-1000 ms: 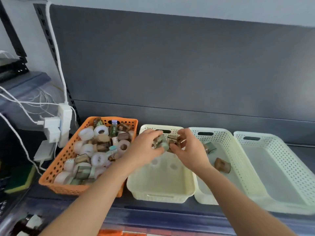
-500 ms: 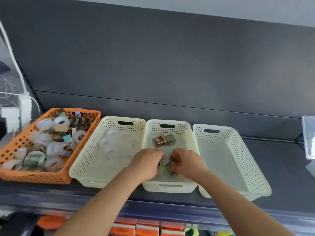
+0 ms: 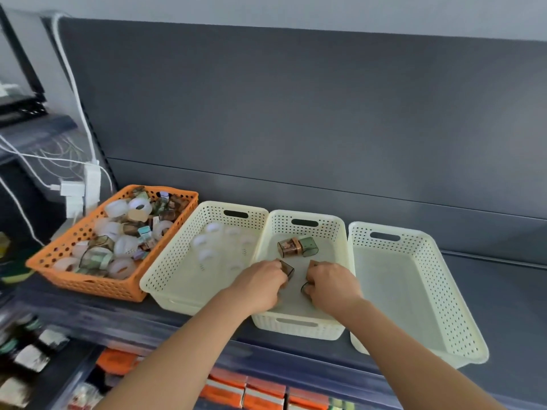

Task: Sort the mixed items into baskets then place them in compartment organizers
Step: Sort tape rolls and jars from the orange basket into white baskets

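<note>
Left hand (image 3: 260, 284): fingers curled, gripping a smoky brown case (image 3: 287, 269) that pokes out past its knuckles, low inside the middle cream basket (image 3: 343, 241).
Right hand (image 3: 331, 284): just beside the left one in the same basket, fingers curled round a dark-rimmed piece (image 3: 304, 287); most of that piece is hidden by the fingers.
Beyond both hands: a brown case and a green case (image 3: 297, 247) lie touching each other at the basket's far end.
Left of the left hand: another cream basket (image 3: 165, 261) holding blurred white rings (image 3: 207, 247); past it, an orange basket (image 3: 88, 284) piled with white rings and small mixed cases.
Right of the right hand: a third cream basket (image 3: 429, 255).
Under everything: a dark grey shelf (image 3: 503, 291) carries all four baskets side by side.
Far left of the hands: white plugs and cables (image 3: 77, 190) by the shelf upright.
</note>
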### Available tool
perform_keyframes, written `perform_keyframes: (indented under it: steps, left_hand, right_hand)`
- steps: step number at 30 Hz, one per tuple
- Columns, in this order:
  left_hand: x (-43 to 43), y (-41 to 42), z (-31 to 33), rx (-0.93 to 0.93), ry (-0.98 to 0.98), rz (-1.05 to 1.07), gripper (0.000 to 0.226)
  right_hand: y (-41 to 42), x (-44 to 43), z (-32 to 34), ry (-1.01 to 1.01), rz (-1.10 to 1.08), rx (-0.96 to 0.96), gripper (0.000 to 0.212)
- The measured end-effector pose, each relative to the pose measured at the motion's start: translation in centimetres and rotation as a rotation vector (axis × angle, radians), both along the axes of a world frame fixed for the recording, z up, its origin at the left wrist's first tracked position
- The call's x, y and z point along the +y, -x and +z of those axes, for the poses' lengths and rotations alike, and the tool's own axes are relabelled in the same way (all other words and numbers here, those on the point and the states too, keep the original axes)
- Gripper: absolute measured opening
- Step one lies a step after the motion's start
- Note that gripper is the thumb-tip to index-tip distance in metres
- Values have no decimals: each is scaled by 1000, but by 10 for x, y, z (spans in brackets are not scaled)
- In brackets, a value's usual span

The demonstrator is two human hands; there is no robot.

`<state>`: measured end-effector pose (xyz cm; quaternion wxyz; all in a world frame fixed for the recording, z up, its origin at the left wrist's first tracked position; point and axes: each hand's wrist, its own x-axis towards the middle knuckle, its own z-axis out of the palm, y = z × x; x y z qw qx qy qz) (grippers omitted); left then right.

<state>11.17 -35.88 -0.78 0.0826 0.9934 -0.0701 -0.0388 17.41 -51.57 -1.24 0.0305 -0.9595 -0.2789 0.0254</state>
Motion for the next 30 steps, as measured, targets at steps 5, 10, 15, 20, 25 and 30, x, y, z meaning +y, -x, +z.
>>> perform_keyframes:
  steps: [5,10,15,20,25,30]
  left_hand:
    - [15,13,12,-144,126,61,18]
    - [58,37,29,-352,30,191,22]
    - [121,72,41,-378,-132,341,22]
    - [191,112,46,-333,-145,520,10]
    - [264,137,43,-196,-169,614,14]
    - [320,142,34,-66,-98,621,17]
  right_hand:
    - [2,11,10,-88,36,-47,19]
    - [12,42,26,-216,106,-89,19]
    - [34,100,40,-355,248,-92,28]
    - [63,175,48,-408,400,-66,28]
    - [89,253,48,-376,508,27,22]
    - [100,322,37,-310,520,104,31]
